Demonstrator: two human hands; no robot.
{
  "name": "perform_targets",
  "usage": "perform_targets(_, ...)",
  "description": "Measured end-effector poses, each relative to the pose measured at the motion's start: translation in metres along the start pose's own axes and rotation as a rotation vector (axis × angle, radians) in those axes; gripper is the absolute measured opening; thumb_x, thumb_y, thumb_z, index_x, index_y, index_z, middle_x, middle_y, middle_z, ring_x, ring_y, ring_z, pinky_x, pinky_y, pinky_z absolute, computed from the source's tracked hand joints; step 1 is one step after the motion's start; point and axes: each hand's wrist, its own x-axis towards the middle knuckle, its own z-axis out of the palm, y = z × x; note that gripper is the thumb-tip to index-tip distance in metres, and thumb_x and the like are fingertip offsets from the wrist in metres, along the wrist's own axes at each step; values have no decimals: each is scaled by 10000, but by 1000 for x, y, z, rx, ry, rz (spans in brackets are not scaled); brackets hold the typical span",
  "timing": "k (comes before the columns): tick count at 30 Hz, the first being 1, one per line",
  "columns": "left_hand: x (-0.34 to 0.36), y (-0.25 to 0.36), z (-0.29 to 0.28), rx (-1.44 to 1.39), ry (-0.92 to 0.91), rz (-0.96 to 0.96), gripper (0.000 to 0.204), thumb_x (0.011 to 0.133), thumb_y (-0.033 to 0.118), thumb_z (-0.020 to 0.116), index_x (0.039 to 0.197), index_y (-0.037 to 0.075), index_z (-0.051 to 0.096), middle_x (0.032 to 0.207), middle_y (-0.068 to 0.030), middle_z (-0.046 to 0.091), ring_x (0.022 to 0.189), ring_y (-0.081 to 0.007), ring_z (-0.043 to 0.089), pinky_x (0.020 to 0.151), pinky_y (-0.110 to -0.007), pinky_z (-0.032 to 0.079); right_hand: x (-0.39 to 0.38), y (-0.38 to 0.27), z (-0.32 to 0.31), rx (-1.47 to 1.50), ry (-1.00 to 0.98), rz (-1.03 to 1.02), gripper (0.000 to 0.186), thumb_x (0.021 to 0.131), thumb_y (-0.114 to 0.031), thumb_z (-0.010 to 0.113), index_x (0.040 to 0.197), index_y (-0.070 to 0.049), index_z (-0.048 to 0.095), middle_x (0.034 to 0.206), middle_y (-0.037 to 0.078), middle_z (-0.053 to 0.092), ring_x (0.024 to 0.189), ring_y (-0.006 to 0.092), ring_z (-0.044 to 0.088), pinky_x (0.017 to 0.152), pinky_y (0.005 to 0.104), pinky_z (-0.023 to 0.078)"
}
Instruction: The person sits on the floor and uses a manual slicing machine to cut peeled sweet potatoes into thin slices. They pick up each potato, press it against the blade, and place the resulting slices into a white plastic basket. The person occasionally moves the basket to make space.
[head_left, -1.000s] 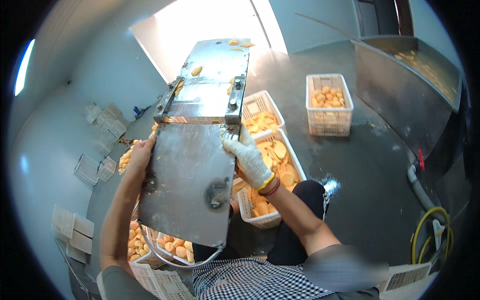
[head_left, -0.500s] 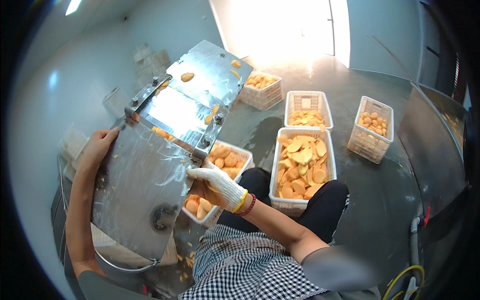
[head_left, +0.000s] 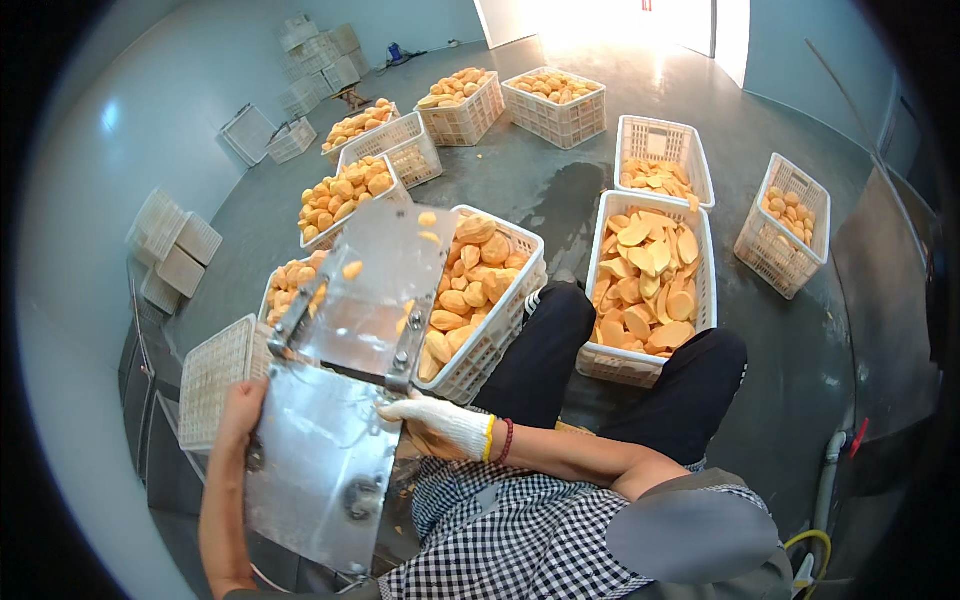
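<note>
Both my hands hold a large metal slicing board (head_left: 330, 440), a flat steel plate with bolted brackets across its middle, tilted over my lap's left side. My bare left hand (head_left: 240, 408) is closed round its left edge. My right hand (head_left: 445, 424), in a white knit glove, grips the right edge just below the bracket. A few orange slices (head_left: 352, 270) cling to the board's upper part. Just beyond the right edge stands a white crate (head_left: 530, 270) of peeled orange produce, mango-like in shape; the kind is uncertain. Between my knees, another crate (head_left: 705, 290) holds cut slices.
More crates of peeled produce (head_left: 345, 195) stand at the left and along the back. A part-filled slice crate (head_left: 700, 150) sits farther off, with a smaller-load crate (head_left: 770, 250) at right. Stacked crates (head_left: 175, 245) line the left wall. A metal panel (head_left: 880, 270) rises at right.
The board has come down and swung more upright in view, with both hands still on it. My view has shifted, so more of the floor and crates at the left now shows.
</note>
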Motion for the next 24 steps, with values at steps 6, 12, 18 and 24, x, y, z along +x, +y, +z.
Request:
perform_targets(6,52,-70,70,19,-113,-35,384,926,284,605,737,-42,680,624,5,582,583,-98,492,546,-312,419,45,37,-89,276,-39,270,177,924,-182,591,982,-17,619,978,105,669,902,239,673,852,393,562)
perform_targets(12,97,-142,143,35,-207,-32,416,915,263,601,668,-69,569,586,8,489,574,-105,428,521,-345,372,63,35,-139,336,109,331,221,940,-251,530,1021,-53,587,1034,104,648,982,246,642,955,488,478)
perform_targets(18,112,-167,178,-15,-231,-117,465,939,266,578,601,-11,419,534,-5,356,541,-108,309,483,-365,270,78,35,-142,316,273,395,437,908,-408,552,1115,-24,534,1125,151,593,1011,269,579,1004,506,425)
perform_targets(24,143,-191,192,135,-191,74,483,952,267,566,593,0,382,514,-22,290,515,-115,258,471,-362,242,77,28,-137,577,-229,132,309,988,-235,493,702,-121,518,570,-39,406,472,81,402,453,251,343)
